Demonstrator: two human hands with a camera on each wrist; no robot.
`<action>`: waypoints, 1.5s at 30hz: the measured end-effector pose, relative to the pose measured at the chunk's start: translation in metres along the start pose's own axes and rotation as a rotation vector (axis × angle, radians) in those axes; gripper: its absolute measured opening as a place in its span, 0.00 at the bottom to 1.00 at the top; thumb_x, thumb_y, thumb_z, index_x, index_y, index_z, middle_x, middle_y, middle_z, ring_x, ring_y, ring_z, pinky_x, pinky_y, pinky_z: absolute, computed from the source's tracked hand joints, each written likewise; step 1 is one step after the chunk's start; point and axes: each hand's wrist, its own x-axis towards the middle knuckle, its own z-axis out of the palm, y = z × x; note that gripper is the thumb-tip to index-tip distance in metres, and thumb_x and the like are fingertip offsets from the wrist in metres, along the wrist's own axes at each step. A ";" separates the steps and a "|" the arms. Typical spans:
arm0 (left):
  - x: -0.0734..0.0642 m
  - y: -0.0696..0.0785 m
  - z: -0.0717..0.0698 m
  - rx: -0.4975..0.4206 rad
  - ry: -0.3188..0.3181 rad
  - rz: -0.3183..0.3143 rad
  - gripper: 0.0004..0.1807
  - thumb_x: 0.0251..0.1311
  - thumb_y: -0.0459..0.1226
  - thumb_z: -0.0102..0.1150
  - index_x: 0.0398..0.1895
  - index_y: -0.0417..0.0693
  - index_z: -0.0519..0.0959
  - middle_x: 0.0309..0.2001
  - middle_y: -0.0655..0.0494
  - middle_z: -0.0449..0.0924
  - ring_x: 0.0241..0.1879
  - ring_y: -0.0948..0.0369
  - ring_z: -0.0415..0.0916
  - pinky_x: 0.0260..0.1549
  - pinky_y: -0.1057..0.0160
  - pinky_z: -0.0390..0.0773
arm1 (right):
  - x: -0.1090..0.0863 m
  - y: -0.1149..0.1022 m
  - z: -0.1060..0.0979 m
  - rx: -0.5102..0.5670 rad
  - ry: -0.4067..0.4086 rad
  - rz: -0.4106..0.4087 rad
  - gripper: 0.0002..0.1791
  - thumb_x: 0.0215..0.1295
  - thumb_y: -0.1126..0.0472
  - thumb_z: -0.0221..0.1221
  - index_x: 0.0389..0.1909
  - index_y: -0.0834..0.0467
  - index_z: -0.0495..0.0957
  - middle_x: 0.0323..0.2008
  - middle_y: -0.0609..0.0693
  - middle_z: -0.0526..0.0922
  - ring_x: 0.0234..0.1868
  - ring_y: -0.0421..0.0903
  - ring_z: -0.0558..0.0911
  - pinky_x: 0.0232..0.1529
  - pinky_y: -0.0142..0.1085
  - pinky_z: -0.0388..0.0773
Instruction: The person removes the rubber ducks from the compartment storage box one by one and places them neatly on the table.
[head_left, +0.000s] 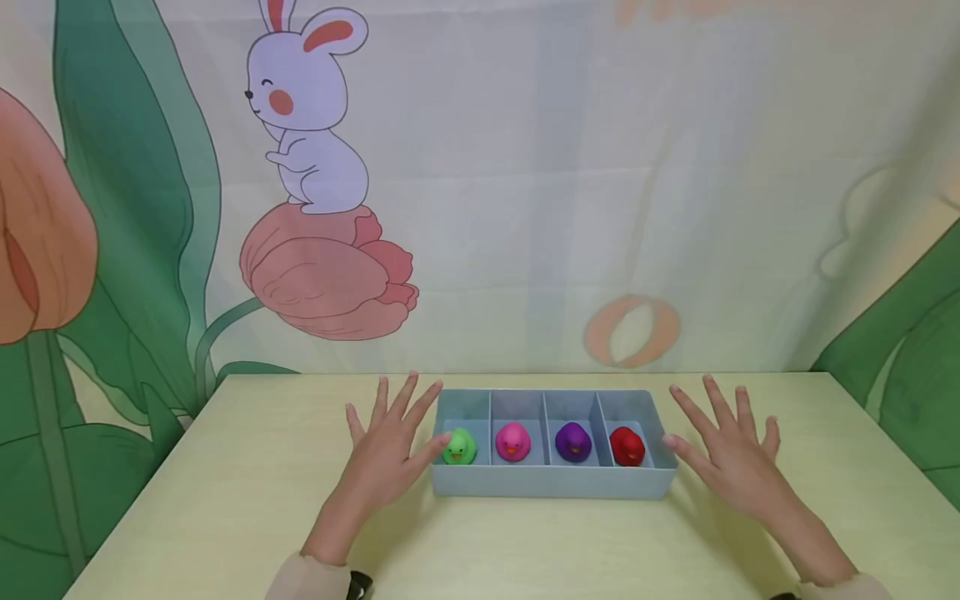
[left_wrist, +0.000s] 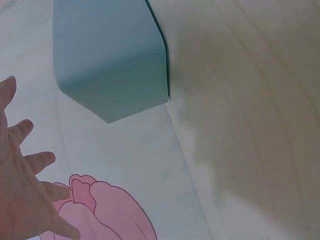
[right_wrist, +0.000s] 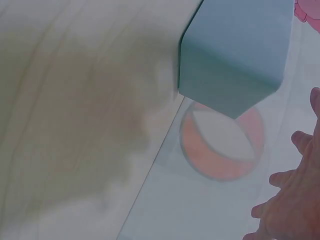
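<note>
The divided tray [head_left: 551,482] holds, left to right, a green duck [head_left: 460,448], pink duck [head_left: 513,443], purple duck [head_left: 573,443] and red duck [head_left: 627,447]. The left hand [head_left: 386,457] is beside the tray's left end, the right hand [head_left: 737,464] beside its right, fingers spread, both empty. Beneath the tray is a pale table [head_left: 551,546]; behind it, a rabbit-printed backdrop [head_left: 480,183]

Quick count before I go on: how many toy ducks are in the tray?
4. In the head view they sit one per compartment of the tray, left to right: green duck, pink duck, purple duck, red duck.
</note>
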 end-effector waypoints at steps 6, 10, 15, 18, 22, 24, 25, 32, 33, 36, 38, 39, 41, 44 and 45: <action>0.002 0.004 0.005 -0.151 -0.018 0.009 0.34 0.60 0.57 0.47 0.69 0.65 0.53 0.71 0.53 0.48 0.69 0.45 0.34 0.55 0.29 0.32 | 0.003 -0.002 -0.001 0.094 -0.018 0.013 0.36 0.65 0.44 0.48 0.71 0.45 0.47 0.70 0.63 0.37 0.66 0.69 0.30 0.50 0.73 0.24; 0.005 0.007 0.007 -0.269 -0.026 0.027 0.35 0.60 0.54 0.50 0.69 0.61 0.55 0.70 0.50 0.50 0.69 0.45 0.37 0.56 0.29 0.39 | 0.004 -0.003 0.000 0.182 -0.024 0.012 0.35 0.66 0.46 0.48 0.71 0.45 0.46 0.70 0.63 0.37 0.67 0.68 0.30 0.50 0.73 0.26; 0.008 0.008 0.011 -0.395 -0.045 0.034 0.35 0.59 0.52 0.53 0.69 0.56 0.55 0.69 0.49 0.51 0.69 0.47 0.44 0.58 0.36 0.51 | 0.008 -0.003 0.004 0.268 -0.030 0.018 0.36 0.65 0.48 0.49 0.71 0.47 0.47 0.70 0.63 0.37 0.66 0.69 0.31 0.50 0.74 0.28; 0.010 0.008 0.013 -0.447 -0.046 0.030 0.36 0.59 0.50 0.54 0.68 0.53 0.56 0.68 0.50 0.54 0.68 0.51 0.49 0.59 0.41 0.56 | 0.010 -0.001 0.005 0.311 -0.045 0.025 0.36 0.65 0.49 0.50 0.71 0.47 0.46 0.70 0.64 0.38 0.66 0.71 0.33 0.49 0.75 0.30; 0.014 0.008 0.016 -0.505 -0.038 0.009 0.34 0.57 0.47 0.57 0.66 0.52 0.59 0.66 0.53 0.59 0.65 0.52 0.55 0.58 0.44 0.60 | 0.013 0.001 0.007 0.377 -0.078 0.035 0.37 0.65 0.50 0.50 0.71 0.45 0.44 0.69 0.65 0.39 0.66 0.71 0.35 0.48 0.76 0.36; 0.015 0.009 0.017 -0.538 -0.039 -0.012 0.33 0.56 0.45 0.59 0.65 0.51 0.62 0.64 0.53 0.62 0.63 0.50 0.59 0.56 0.43 0.64 | 0.015 0.003 0.009 0.422 -0.100 0.040 0.37 0.66 0.51 0.50 0.71 0.46 0.43 0.69 0.65 0.39 0.67 0.69 0.36 0.49 0.75 0.39; 0.015 0.009 0.018 -0.554 -0.040 -0.023 0.32 0.56 0.44 0.60 0.64 0.51 0.63 0.63 0.53 0.63 0.62 0.49 0.60 0.54 0.43 0.66 | 0.015 0.003 0.009 0.443 -0.111 0.043 0.37 0.66 0.51 0.50 0.71 0.47 0.43 0.69 0.65 0.39 0.67 0.68 0.37 0.49 0.75 0.41; 0.019 0.004 0.025 -0.651 -0.073 -0.081 0.29 0.52 0.37 0.63 0.60 0.47 0.68 0.58 0.47 0.70 0.55 0.47 0.69 0.48 0.45 0.72 | 0.019 0.006 0.013 0.558 -0.159 0.067 0.38 0.67 0.54 0.49 0.71 0.55 0.41 0.69 0.65 0.41 0.66 0.70 0.43 0.52 0.72 0.45; 0.020 0.004 0.025 -0.651 -0.079 -0.083 0.29 0.52 0.37 0.64 0.59 0.47 0.69 0.57 0.46 0.71 0.54 0.48 0.70 0.48 0.45 0.72 | 0.019 0.006 0.013 0.570 -0.169 0.076 0.38 0.67 0.54 0.49 0.71 0.55 0.41 0.69 0.65 0.42 0.65 0.71 0.44 0.52 0.72 0.47; 0.022 0.002 0.027 -0.642 -0.097 -0.068 0.29 0.50 0.34 0.65 0.57 0.45 0.70 0.56 0.46 0.72 0.53 0.50 0.71 0.48 0.46 0.72 | 0.021 0.008 0.013 0.618 -0.198 0.098 0.37 0.68 0.54 0.48 0.71 0.54 0.40 0.69 0.66 0.42 0.63 0.75 0.48 0.52 0.69 0.54; 0.023 0.000 0.027 -0.627 -0.113 -0.057 0.28 0.48 0.32 0.65 0.56 0.43 0.71 0.55 0.46 0.73 0.52 0.50 0.71 0.48 0.46 0.73 | 0.022 0.010 0.014 0.644 -0.223 0.119 0.36 0.69 0.53 0.47 0.71 0.53 0.40 0.68 0.67 0.42 0.62 0.75 0.52 0.53 0.66 0.58; 0.023 -0.001 0.028 -0.620 -0.121 -0.050 0.28 0.48 0.31 0.66 0.56 0.43 0.72 0.54 0.46 0.74 0.52 0.51 0.71 0.48 0.46 0.73 | 0.023 0.011 0.015 0.661 -0.234 0.131 0.36 0.69 0.52 0.46 0.72 0.52 0.40 0.68 0.68 0.42 0.62 0.74 0.53 0.53 0.64 0.61; 0.025 -0.002 0.029 -0.593 -0.133 -0.036 0.27 0.46 0.30 0.66 0.54 0.42 0.73 0.52 0.46 0.75 0.51 0.51 0.71 0.47 0.47 0.73 | 0.024 0.013 0.017 0.692 -0.250 0.158 0.36 0.69 0.51 0.46 0.71 0.51 0.40 0.68 0.68 0.42 0.62 0.73 0.54 0.53 0.61 0.63; 0.027 -0.001 0.028 -0.550 -0.156 -0.028 0.26 0.45 0.29 0.67 0.53 0.42 0.74 0.50 0.46 0.77 0.50 0.51 0.72 0.48 0.47 0.73 | 0.025 0.016 0.020 0.720 -0.268 0.198 0.35 0.68 0.50 0.46 0.71 0.50 0.42 0.68 0.67 0.44 0.63 0.70 0.54 0.53 0.59 0.65; 0.028 0.000 0.028 -0.535 -0.165 -0.024 0.26 0.45 0.29 0.67 0.52 0.42 0.74 0.49 0.46 0.77 0.50 0.50 0.72 0.48 0.47 0.73 | 0.025 0.017 0.021 0.730 -0.272 0.211 0.35 0.68 0.49 0.46 0.71 0.50 0.43 0.68 0.67 0.44 0.64 0.70 0.53 0.52 0.59 0.66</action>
